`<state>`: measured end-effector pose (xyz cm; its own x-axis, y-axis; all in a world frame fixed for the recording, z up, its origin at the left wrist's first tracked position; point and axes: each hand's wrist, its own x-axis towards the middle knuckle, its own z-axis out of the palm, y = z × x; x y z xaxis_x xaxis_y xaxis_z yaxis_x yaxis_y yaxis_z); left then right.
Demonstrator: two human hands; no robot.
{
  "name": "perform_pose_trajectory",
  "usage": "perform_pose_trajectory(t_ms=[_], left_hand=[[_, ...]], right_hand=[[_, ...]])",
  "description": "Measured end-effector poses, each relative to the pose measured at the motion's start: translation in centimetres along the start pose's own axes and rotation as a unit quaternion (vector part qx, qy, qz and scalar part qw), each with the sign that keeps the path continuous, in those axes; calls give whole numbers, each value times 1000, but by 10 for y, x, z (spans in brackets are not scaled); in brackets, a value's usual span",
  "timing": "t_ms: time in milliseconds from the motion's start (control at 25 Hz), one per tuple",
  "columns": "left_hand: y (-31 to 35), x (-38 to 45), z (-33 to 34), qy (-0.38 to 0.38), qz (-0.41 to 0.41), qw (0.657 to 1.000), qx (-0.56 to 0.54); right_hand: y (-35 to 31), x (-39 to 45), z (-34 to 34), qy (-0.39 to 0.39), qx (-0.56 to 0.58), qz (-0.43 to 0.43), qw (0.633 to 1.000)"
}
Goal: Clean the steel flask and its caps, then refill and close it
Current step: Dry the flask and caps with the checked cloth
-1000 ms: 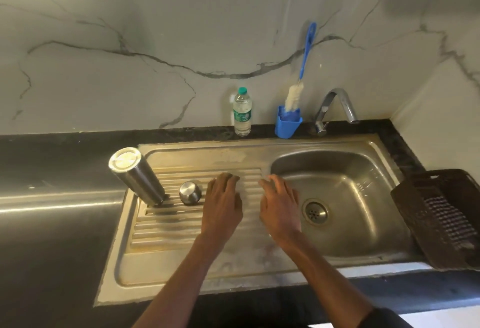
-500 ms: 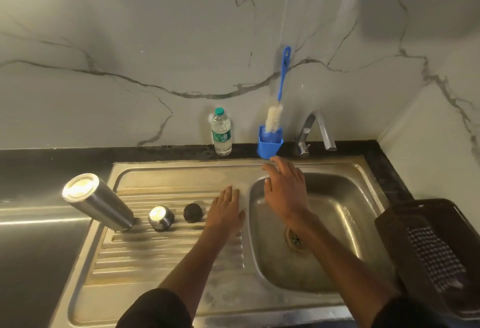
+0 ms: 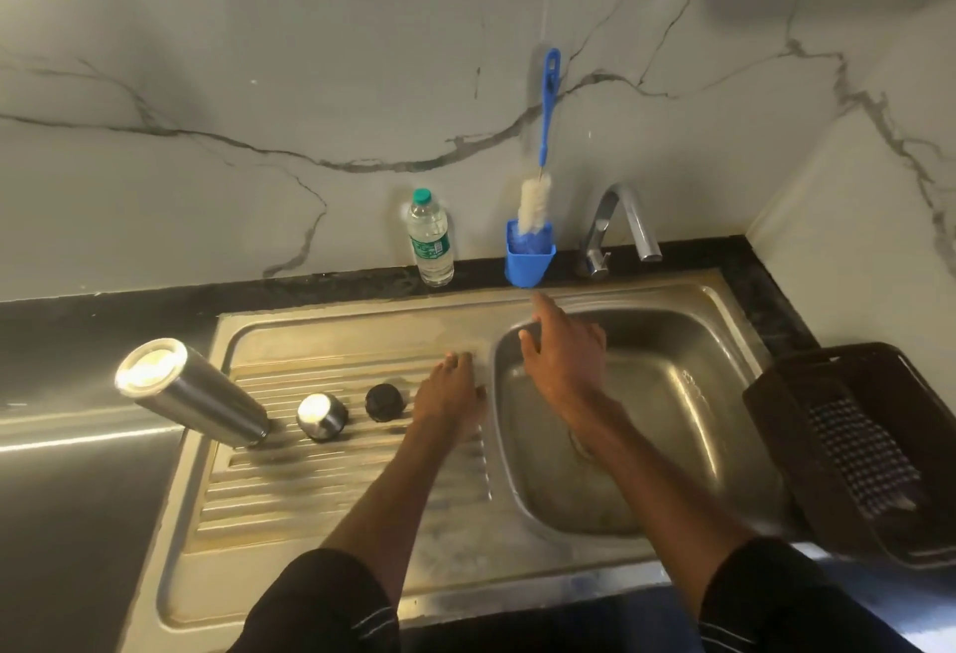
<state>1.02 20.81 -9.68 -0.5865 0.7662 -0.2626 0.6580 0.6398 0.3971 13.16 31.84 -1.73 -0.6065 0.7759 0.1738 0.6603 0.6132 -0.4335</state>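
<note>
Since the earlier frames the right hand (image 3: 564, 362) has been carried away from the drainboard and out over the back rim of the basin, toward the blue holder (image 3: 528, 259); a black inner cap (image 3: 384, 402), once covered by the left hand (image 3: 451, 401), is now exposed. The right hand's fingers are extended and spread, with nothing held, the forefinger tip just short of the holder. The left hand is laid flat, fingers straight, on the ribbed drainboard (image 3: 310, 487) at the basin's edge, gripping nothing.

Just left of the left hand the black cap is seen, then the steel outer cap (image 3: 322, 416), then the steel flask (image 3: 191, 391), standing inverted on the ribs. All three are set apart from one another and from both hands.

Beyond the right hand's fingertips a blue-handled bottle brush (image 3: 538, 202) is stood in the holder, leaning on the wall. A plastic water bottle (image 3: 430, 238) with a green cap is placed to the left of it, and a chrome tap (image 3: 618, 228) to the right. The stainless sink (image 3: 672, 393) is set into a black stone counter (image 3: 77, 331). Grey-veined marble-look panels (image 3: 258, 83) cover the walls, which meet in a corner at the far right. A dark brown plastic basket (image 3: 879, 445) rests on the counter, well right of the right forearm.
</note>
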Motion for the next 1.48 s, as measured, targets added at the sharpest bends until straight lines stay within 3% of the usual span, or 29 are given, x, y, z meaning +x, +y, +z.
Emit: perform_pose_trajectory(t_ms=[120,200,520,760,840,920,1040,1200,1280,1480], left_hand=[[25,-18,-2,82,-13,994,-77],[46,-35,10,92,-1,986,-140],[154,-51,52,25,143,945,-294],[255,-45,83,-16,175,931,-319],[284,-48,90,-25,195,929,-313],[304,-52,98,-44,223,932,-281],[317,-54,113,-61,239,937,-246],[323,-56,123,-37,215,943,-252],[324,-56,123,-30,204,944,-259],[319,-60,120,-73,190,940,-273]], right_hand=[[12,-37,0,54,47,49,996],[27,-57,-5,51,45,75,995],[110,-95,-75,91,49,170,980],[202,-103,-135,226,30,262,938],[239,-100,-150,192,34,330,924],[273,-95,-155,88,24,384,919],[301,-90,-152,-78,-10,369,926],[321,-93,-141,-193,-75,329,921],[328,-93,-136,-187,-64,315,928],[324,-90,-144,-59,-28,313,948]])
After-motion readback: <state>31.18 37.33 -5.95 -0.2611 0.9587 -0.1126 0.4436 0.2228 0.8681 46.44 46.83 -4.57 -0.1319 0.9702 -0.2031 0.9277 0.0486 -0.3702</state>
